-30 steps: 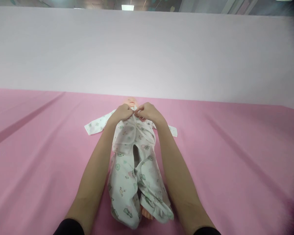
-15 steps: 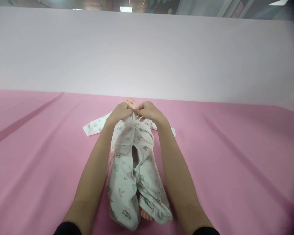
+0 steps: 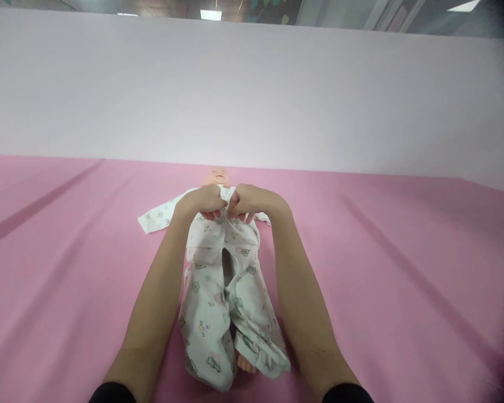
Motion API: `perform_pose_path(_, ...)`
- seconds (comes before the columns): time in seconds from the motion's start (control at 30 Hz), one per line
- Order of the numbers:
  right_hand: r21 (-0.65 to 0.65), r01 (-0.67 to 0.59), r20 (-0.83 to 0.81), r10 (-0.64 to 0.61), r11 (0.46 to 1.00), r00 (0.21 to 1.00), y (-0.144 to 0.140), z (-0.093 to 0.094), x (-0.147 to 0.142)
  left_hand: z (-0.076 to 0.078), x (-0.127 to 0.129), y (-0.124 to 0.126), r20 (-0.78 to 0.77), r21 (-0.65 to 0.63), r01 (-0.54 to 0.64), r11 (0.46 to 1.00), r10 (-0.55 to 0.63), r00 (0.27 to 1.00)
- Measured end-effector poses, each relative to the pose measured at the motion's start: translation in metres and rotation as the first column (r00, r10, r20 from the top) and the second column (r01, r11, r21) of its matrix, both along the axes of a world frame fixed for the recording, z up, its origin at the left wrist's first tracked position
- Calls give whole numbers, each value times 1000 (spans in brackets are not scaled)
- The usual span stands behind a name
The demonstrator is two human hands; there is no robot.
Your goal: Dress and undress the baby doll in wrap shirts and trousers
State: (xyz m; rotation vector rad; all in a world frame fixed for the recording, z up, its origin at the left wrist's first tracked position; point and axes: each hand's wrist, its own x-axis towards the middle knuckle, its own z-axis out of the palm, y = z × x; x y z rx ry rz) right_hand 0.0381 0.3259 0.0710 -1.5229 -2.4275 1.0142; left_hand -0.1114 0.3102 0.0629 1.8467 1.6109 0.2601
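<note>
A baby doll [image 3: 219, 176] lies on its back, its head at the far end and a bare foot showing near me. It wears a white printed baby outfit [image 3: 208, 313] of top and trousers, with a gap between the legs. My left hand [image 3: 208, 200] and my right hand [image 3: 248, 201] meet over the doll's chest, both closed on the front edges of the baby top [image 3: 204, 238]. Fingertips press close together at the middle of the chest. Whatever fastener may sit between them is hidden by the fingers.
Under the doll spreads a pink padded mat [image 3: 382, 280] with long creases. A plain white wall [image 3: 252, 95] rises behind its far edge. One sleeve [image 3: 153, 218] stretches out flat to the left.
Both hands have moved from the neckline down to the chest. The doll's face and collar show more now. The view has shifted slightly.
</note>
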Motion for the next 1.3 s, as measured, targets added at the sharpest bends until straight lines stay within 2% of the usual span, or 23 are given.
perform_pose_path(0.07, 8, 4, 4, -4, 1000, 1000, 2, -3, -3, 3, -1, -2, -48, -21, 4, 1000, -5, 999)
perform_pose_path(0.17, 3, 8, -12, -8, 1000, 1000, 7, -7, -3, 3, -1, -3, -25, -57, 74, 996, -76, 997)
perform_pose_path(0.33, 17, -8, -59, 9, 1000, 998, 12, -10, 2, -1, -3, 0, 0, -23, 94, 995, -94, 996)
perform_pose_path(0.47, 11, -18, -36, 18, 1000, 999, 9, -8, 2, -3, -5, 3, 2, -19, 122, 992, -122, 992)
perform_pose_path(0.67, 20, 0, 35, -1, 1000, 999, 7, -6, 0, -4, -5, 3, 15, 4, 123, 992, -123, 992)
perform_pose_path(0.83, 4, -83, -33, 83, 997, 996, 11, -7, 5, -2, -5, 1, 0, -6, 68, 998, -68, 998)
perform_pose_path(0.93, 6, -101, -57, 101, 995, 993, 12, -7, 9, 1, -3, -2, 21, -2, 83, 997, -83, 996)
perform_pose_path(1.07, 8, -55, -63, 55, 998, 997, 13, -4, 19, 4, -3, -4, 63, 16, 123, 992, -124, 990)
perform_pose_path(1.13, -1, -5, -117, 5, 1000, 993, 15, -4, 24, 2, -4, -1, 72, 40, 133, 990, -136, 988)
perform_pose_path(1.2, 18, 111, -224, -104, 994, 969, 19, -8, 24, -3, -5, 4, 40, 104, 107, 989, -112, 993)
perform_pose_path(1.3, 82, 296, -348, -251, 952, 903, 26, -18, 12, -15, -1, 12, -58, 268, 48, 962, -33, 998)
